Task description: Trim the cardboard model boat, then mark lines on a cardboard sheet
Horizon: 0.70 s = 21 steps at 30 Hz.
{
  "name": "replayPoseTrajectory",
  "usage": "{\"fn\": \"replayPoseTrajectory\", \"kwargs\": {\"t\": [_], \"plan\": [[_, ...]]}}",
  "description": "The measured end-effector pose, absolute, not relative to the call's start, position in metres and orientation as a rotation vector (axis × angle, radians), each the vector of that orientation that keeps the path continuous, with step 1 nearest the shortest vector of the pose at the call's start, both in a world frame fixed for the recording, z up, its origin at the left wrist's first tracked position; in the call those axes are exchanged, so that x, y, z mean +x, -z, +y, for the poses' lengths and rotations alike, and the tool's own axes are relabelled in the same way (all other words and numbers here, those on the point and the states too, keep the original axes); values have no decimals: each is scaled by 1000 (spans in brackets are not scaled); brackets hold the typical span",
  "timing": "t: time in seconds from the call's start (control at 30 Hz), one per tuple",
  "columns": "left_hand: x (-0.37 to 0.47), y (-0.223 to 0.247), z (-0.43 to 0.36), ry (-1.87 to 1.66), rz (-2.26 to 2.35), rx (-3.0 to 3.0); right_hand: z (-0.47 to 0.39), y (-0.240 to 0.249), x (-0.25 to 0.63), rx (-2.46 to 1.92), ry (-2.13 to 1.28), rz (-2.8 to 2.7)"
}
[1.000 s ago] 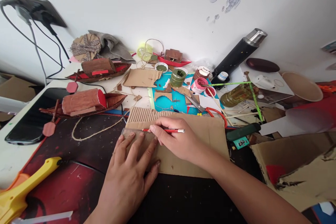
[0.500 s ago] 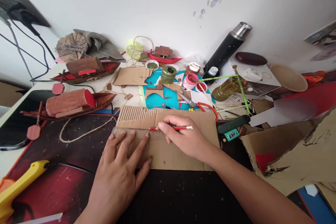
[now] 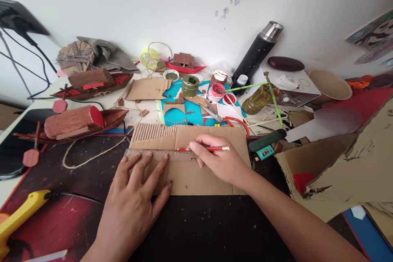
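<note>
A piece of cardboard (image 3: 208, 180) lies flat in front of me, its far left part peeled to bare corrugation. Across it rests a clear ruler (image 3: 176, 155). My left hand (image 3: 135, 188) is spread with its fingertips pressing on the ruler's left half. In my right hand (image 3: 215, 159) a red pencil (image 3: 216, 148) is pinched, its tip down at the ruler's far edge. The right fingers hide part of the ruler's right end.
Behind the cardboard are orange-handled scissors (image 3: 229, 120), a green paint jar (image 3: 190, 86) and a pink paint pot (image 3: 216, 92). Model boats (image 3: 73, 123) stand at left, near a yellow glue gun (image 3: 24, 217). A cardboard box (image 3: 322, 163) is at right; a black thermos (image 3: 256, 53) leans behind.
The pencil and my right hand have slid to the right along the ruler's edge. My left hand stays on the ruler. The whole view has shifted slightly.
</note>
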State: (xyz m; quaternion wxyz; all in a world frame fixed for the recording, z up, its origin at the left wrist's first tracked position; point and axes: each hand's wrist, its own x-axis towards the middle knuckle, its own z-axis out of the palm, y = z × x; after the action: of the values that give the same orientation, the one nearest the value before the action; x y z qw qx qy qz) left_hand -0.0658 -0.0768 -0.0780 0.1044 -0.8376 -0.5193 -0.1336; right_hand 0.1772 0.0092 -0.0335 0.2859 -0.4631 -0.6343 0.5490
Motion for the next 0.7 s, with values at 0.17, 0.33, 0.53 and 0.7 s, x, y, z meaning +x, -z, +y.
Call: {"fn": "replayPoseTrajectory", "kwargs": {"t": [0.17, 0.33, 0.53, 0.7], "plan": [[-68, 78, -78, 392, -1519, -2475, 7, 34, 179, -1231, -1473, -1669], [-68, 80, -78, 379, -1533, -2488, 6, 37, 178, -1230, -1499, -1613], [-68, 81, -78, 374, -1527, -2490, 18, 43, 186, -1138, -1433, -1406], [-68, 80, -77, 385, -1508, -2473, 26, 58, 192, -1064, -1402, -1192]]}}
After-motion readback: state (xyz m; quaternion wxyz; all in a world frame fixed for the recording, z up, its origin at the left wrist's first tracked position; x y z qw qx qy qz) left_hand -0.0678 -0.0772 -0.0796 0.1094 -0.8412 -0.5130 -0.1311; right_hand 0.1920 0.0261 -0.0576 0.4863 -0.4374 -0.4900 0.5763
